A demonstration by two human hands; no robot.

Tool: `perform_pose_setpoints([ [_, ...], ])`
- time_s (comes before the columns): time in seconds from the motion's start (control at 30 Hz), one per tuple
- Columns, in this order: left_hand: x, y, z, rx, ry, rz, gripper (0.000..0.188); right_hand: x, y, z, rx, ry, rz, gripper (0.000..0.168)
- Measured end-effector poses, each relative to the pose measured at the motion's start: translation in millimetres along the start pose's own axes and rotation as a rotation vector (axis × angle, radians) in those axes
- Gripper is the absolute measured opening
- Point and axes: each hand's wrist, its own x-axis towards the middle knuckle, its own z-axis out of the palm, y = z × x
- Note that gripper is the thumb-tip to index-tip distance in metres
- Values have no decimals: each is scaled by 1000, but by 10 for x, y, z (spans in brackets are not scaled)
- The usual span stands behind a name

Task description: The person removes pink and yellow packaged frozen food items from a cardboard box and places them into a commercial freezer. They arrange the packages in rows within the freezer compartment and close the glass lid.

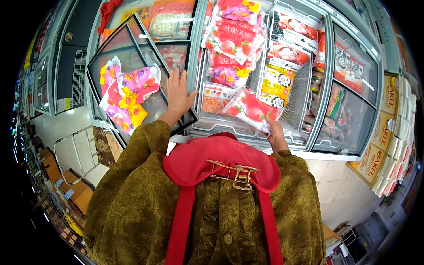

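Note:
My right hand point(277, 134) pinches the lower corner of a red-and-white bag of frozen food point(254, 109) printed with strawberries. The bag lies tilted over the front of the chest freezer's wire baskets. Fingers spread, my left hand point(179, 94) is palm down at the edge of a loose, slanted glass lid point(155, 99); whether it presses on the lid or the frame below, I cannot tell. Several pink, yellow and red bags point(129, 96) are heaped on that lid. Beyond my right hand, a column of similar red and pink bags point(232, 39) fills the left basket.
Black-and-red bags point(294, 28) and yellow packs point(277, 81) occupy the neighbouring basket point(291, 109). A bag of orange balls point(217, 99) lies at the left basket's front. Sliding glass point(347, 112) covers the right section. Cartons point(381, 129) stand right; a metal-framed cart point(74, 155) stands left.

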Motion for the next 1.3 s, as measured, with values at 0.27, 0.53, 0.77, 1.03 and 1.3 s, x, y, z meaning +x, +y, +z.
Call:
perform_pose_setpoints([
  [0.27,184,-26,120,174,-54,-57,76,209,43,163,10,-129,-41,29],
  [0.53,211,10,114,185,-66,-53,75,687,-105,756,-13,-362,-88,30],
  [0.77,305,16,152,184,-75,-16,76,1802,303,929,-228,-224,-200,46],
  [1.03,310,6,102,210,-114,-49,78,1595,305,1288,-339,-223,-96,73],
  [1.3,152,-10,203,220,-25,16,80,1256,50,1195,-84,-291,33,63],
])
